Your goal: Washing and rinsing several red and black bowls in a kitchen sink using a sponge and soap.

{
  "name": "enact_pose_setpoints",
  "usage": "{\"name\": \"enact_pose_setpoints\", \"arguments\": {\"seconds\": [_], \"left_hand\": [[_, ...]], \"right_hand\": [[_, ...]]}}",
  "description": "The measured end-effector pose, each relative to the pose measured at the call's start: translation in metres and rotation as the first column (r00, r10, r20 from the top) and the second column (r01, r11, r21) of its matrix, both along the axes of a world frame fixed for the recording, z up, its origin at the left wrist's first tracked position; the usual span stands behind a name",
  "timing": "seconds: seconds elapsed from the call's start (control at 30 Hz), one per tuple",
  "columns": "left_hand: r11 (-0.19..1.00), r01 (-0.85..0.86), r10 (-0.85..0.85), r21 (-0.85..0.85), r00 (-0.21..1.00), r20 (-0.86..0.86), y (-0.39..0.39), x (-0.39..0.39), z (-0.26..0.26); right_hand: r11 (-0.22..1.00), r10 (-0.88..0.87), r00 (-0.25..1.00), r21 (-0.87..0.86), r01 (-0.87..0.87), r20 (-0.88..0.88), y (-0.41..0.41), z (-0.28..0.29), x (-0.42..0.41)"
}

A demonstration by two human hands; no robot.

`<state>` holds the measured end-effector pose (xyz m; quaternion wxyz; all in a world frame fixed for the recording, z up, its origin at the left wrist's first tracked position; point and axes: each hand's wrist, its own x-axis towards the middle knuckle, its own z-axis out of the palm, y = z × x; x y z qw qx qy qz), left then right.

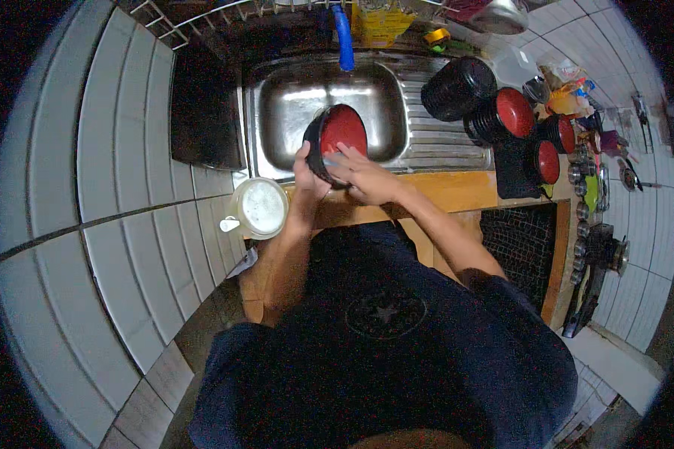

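Observation:
A bowl with a black outside and a red inside [345, 126] is tilted on its side over the near part of the stainless steel sink [281, 90]. My left hand [312, 177] grips it from the left and below, thumb along the black outer wall. Across the bowl's near side lies my right hand [368, 177], its fingers against the red inner surface. Something pale and bluish shows at those fingertips, too blurred to name. Above the sink's far rim hangs a blue spout or hose [344, 42].
Left of the sink stands a tub of whitish, foamy liquid [263, 207]. On the ribbed drainboard [446, 147] lies a black stack of bowls [459, 87]. Stacked red-and-black bowls [515, 112] lie farther right. A tiled wall [129, 112] bounds the left; a wire rack [216, 14] runs overhead.

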<state>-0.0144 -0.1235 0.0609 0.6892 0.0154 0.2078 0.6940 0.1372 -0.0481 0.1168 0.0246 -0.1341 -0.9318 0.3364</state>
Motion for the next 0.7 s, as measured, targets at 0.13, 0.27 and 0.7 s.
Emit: {"name": "enact_pose_setpoints", "arguments": {"seconds": [0.13,0.27,0.7], "left_hand": [[0.998,-0.004,0.007,-0.055,0.998,0.057,0.002,0.011,0.047],[0.995,-0.024,0.019,-0.100,0.999,-0.049,0.011,0.002,0.038],[0.941,-0.235,0.223,-0.243,0.972,-0.075,-0.013,0.007,-0.002]], "right_hand": [[0.911,0.168,0.961,0.337,-0.237,0.220,0.022,-0.011,0.014],[0.930,0.200,0.969,-0.282,-0.235,-0.147,0.001,-0.027,0.013],[0.708,0.195,0.953,-0.639,-0.302,-0.234,0.054,-0.024,0.005]]}}
